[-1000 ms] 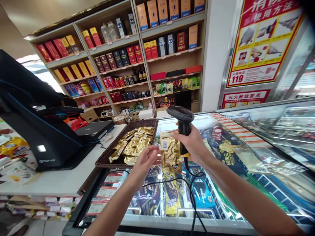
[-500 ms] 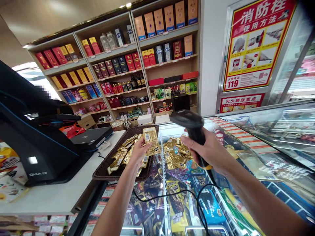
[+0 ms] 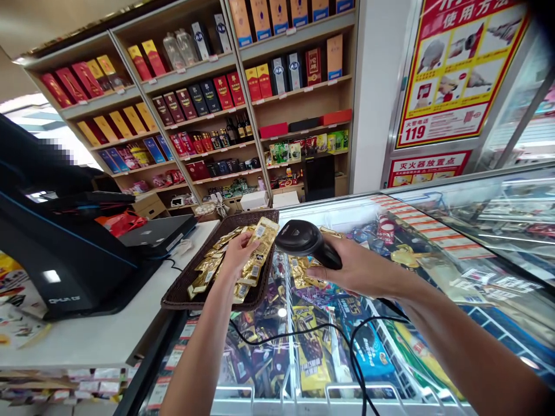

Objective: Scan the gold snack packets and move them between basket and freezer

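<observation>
My left hand [image 3: 239, 254] pinches a gold foil packet [image 3: 262, 245] by its left edge, above a brown woven basket [image 3: 173, 296]. More gold packets [image 3: 208, 268] lie loose inside that basket. In my right hand [image 3: 353, 263] is a black barcode scanner [image 3: 299, 238], gripped by its handle, its head pointing left at the held packet with a small gap between them. Behind and below the right hand, another pile of gold packets [image 3: 299, 271] rests on the freezer's glass top, partly hidden by the hand and scanner.
The glass-topped freezer [image 3: 312, 370] shows bagged goods in wire baskets. A black cable [image 3: 295, 336] loops across the glass. Left stands a dark checkout terminal [image 3: 65, 254] on a white counter [image 3: 87, 341]. Shelves [image 3: 208, 115] of boxes line the back wall.
The scanner has swung left and down, its head now close beside the packet. The packet in my left hand has tilted to the right. The camera view has dipped slightly.
</observation>
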A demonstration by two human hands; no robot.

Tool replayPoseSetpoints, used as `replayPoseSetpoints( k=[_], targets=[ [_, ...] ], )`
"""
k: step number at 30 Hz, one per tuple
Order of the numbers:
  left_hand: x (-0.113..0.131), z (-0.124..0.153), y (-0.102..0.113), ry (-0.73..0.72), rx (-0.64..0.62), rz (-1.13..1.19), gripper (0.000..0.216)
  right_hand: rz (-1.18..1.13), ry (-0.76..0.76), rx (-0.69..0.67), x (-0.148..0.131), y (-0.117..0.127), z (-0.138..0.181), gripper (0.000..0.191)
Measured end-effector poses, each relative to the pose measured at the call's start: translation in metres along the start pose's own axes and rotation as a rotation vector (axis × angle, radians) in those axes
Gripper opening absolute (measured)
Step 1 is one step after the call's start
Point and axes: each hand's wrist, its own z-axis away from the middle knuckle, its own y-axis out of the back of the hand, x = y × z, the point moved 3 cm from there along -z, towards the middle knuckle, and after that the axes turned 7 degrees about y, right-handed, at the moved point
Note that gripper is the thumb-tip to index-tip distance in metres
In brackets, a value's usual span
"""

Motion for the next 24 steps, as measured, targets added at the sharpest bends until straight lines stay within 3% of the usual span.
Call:
replayPoseSetpoints(
  k=[7,10,15,18,21,24],
  targets=[
    [-0.001,0.0,-0.002,0.01,0.011,-0.012,0.045,-0.082,-0.016,0.03,-0.002,-0.002,0.001,0.036],
    [-0.008,-0.008,0.014,0.045,0.091,-0.018,0.052,-0.092,-0.009,0.06,-0.001,0.002,0.002,0.037],
    [-0.019,-0.031,0.053,0.144,0.284,-0.115,0.048,0.01,-0.151,0.069,0.009,0.019,0.002,0.052],
    [-0.014,-0.041,0.06,0.152,0.347,-0.237,0.046,0.035,-0.146,0.104,0.01,0.033,0.003,0.054],
    [-0.003,-0.04,0.035,0.067,0.332,-0.375,0.043,0.07,-0.126,0.105,0.006,0.044,0.006,0.048],
    [0.001,-0.027,-0.026,-0.03,0.128,-0.497,0.027,0.114,-0.147,0.091,0.003,0.05,0.007,0.045]
  ],
)
